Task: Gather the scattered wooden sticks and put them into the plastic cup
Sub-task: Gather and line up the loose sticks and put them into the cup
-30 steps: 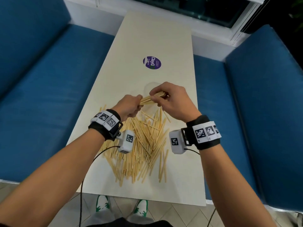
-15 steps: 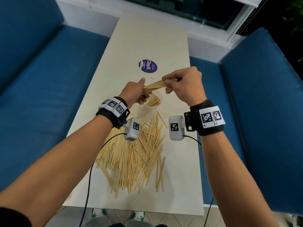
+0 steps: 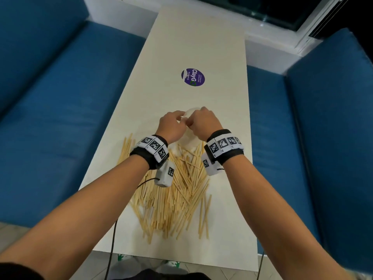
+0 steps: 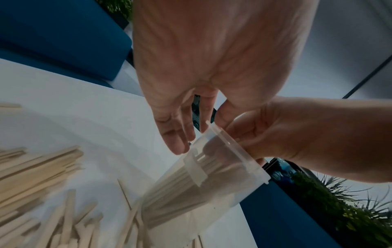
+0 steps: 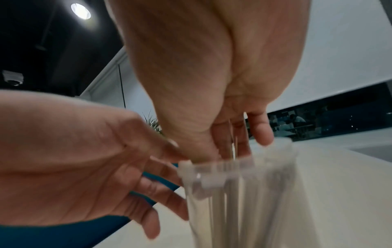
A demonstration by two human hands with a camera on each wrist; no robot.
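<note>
A clear plastic cup (image 3: 190, 113) stands on the white table (image 3: 197, 37) just beyond the heap of wooden sticks (image 3: 175, 195), with a bundle of sticks inside it (image 4: 191, 189). My right hand (image 3: 201, 122) is over the cup's mouth, fingers pointing down into it and pinching the tops of sticks (image 5: 234, 147). My left hand (image 3: 173, 124) is beside the cup with its fingers straight, touching the wall near the rim (image 4: 222, 134). The right wrist view shows my left hand (image 5: 131, 176) spread against the cup (image 5: 244, 193).
A purple round sticker (image 3: 193, 77) lies on the table beyond the cup. Blue upholstered benches (image 3: 60, 98) run along both long sides of the table. The stick heap reaches almost to the near table edge (image 3: 181, 257).
Both hands carried the bundle of sticks down from above the table to the cup. My left hand let go of the bundle and now lies against the cup's side.
</note>
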